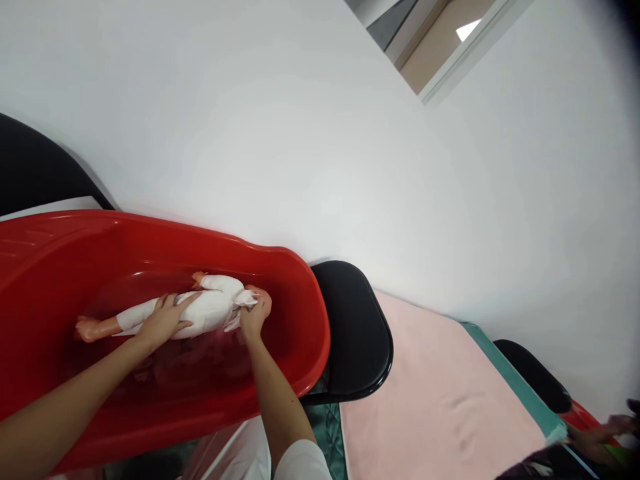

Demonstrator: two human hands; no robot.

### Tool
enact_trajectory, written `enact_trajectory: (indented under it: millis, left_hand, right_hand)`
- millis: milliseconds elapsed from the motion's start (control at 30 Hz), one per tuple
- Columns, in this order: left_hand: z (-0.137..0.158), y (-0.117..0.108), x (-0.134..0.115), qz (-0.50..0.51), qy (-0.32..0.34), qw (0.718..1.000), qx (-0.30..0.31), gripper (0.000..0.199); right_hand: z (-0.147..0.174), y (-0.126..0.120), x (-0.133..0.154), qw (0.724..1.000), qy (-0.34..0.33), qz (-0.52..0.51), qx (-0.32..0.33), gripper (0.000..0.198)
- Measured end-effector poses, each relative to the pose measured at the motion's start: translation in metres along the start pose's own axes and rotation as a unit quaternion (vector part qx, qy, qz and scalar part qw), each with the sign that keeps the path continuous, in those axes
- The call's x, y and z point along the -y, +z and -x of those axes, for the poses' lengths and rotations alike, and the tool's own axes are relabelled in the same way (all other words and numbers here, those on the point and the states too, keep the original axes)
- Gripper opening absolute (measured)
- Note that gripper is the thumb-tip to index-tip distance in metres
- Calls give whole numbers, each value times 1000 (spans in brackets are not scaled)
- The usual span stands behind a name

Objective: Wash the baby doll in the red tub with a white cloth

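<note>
A doll [200, 308] in white clothing is lying lengthwise inside the red tub [300, 280], its bare feet pointing toward the left end and its head toward the right. The left hand [167, 320] is resting flat on the doll's middle, fingers spread and pressing down rather than closing around it. The right hand [254, 313] is curling around the doll's head end — fingers bent over it, gripping the head and the bunched white cloth there. Just beside the tub's right end a black chair seat [357, 333] is showing, and past it a pink towel [440, 400] is lying spread out flat. At the lower right corner another person's hand [600, 430] is reaching in — blurred.
</note>
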State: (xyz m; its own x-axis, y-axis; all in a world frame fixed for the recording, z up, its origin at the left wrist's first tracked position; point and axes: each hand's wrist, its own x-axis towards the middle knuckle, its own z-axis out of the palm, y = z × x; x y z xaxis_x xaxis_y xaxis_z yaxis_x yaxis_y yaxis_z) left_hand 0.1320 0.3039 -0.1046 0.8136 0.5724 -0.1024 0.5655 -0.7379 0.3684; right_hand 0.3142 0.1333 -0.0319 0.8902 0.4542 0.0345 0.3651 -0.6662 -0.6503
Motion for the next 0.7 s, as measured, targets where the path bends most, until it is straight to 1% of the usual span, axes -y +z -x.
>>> enact_trajectory:
  millis: [67,133,267,333,433,500,567,633,700]
  left_hand:
    - [0,-2,-1,6,-3,1000,3,77]
    - [0,-4,-1,12,-5,1000,9,79]
    - [0,-5,1,34,-11,999,17,84]
    - [1,-5,4,59,-7,998,9,83]
    - [1,-6,8,99,-11,995,-5,87]
    - [0,-7,9,110,-27,994,-5,92]
    - [-1,-8,8,106,-28,994,4,99]
    - [-3,-7,7,94,-20,995,17,106]
    - [-6,-6,7,81,-19,996,26,111]
  right_hand:
    - [12,10,17,999,-22,-23,14,47]
    - [27,19,35,998,-41,-16,42,48]
    - [56,41,67,983,-101,43,145,52]
    - [66,53,77,973,-122,48,188,59]
    - [71,64,79,964,-114,21,239,69]
    - [68,62,74,959,-102,-15,263,62]
    - [63,49,63,959,-87,-44,265,47]
    - [55,29,49,967,-61,-49,243,32]
    - [45,5,34,978,-28,-35,203,25]
